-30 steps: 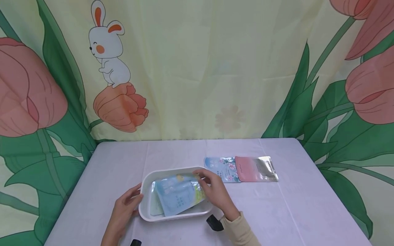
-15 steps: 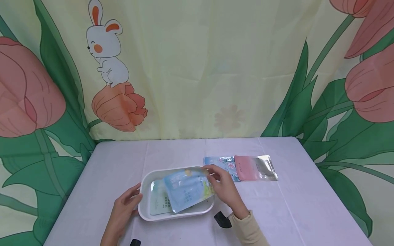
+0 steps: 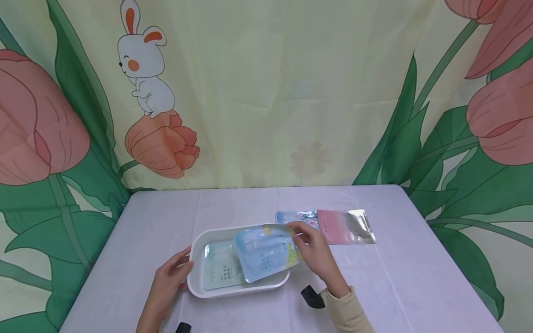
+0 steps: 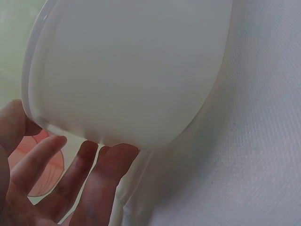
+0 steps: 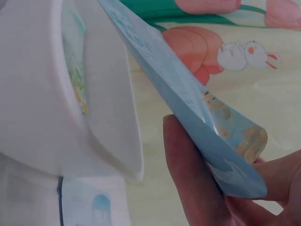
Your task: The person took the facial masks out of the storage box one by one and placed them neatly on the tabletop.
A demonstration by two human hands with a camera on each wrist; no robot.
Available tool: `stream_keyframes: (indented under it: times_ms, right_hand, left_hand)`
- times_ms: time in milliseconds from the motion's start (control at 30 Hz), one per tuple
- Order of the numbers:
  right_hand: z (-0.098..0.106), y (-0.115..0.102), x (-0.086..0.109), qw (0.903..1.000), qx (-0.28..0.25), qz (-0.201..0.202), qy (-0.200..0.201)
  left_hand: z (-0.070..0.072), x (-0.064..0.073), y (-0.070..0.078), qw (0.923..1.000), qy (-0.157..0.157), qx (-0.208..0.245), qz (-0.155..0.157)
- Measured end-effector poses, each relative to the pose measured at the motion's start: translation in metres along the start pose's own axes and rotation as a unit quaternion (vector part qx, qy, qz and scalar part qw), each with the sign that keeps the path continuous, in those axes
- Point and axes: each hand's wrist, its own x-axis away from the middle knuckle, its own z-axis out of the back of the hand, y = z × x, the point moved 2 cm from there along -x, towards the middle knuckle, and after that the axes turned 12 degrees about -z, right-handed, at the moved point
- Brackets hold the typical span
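A white plastic tray (image 3: 237,293) sits on the table. Its left end is gripped by my left hand (image 3: 166,282); in the left wrist view, the fingertips (image 4: 120,153) press the outer wall near the rim. My right hand (image 3: 315,254) pinches a pale blue face-mask packet (image 3: 266,252) by its right edge. This packet is tilted over the tray's right half, with its right end past the rim. In the right wrist view, the thumb presses one side of the packet, with other fingers behind it. A pale green packet (image 3: 220,266) lies in the tray, partly covered by the blue one.
Behind the right hand, a blue floral packet (image 3: 297,216) lies flat, partly under a pink and silver packet (image 3: 345,226). A white cloth (image 3: 399,286) covers the table. A printed curtain (image 3: 266,115) hangs behind its far edge.
My right hand has drawn the blue packet rightward and slightly up, uncovering more of the green packet. The left hand and the tray have stayed nearly in place.
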Motion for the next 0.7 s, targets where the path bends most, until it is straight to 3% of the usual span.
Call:
stream_keyframes:
  times_ms: [700]
  right_hand:
    - [0.037, 0.010, 0.000, 0.9998, -0.009, 0.012, 0.015]
  left_hand:
    - [0.000, -0.001, -0.001, 0.9999, 0.004, 0.001, -0.010]
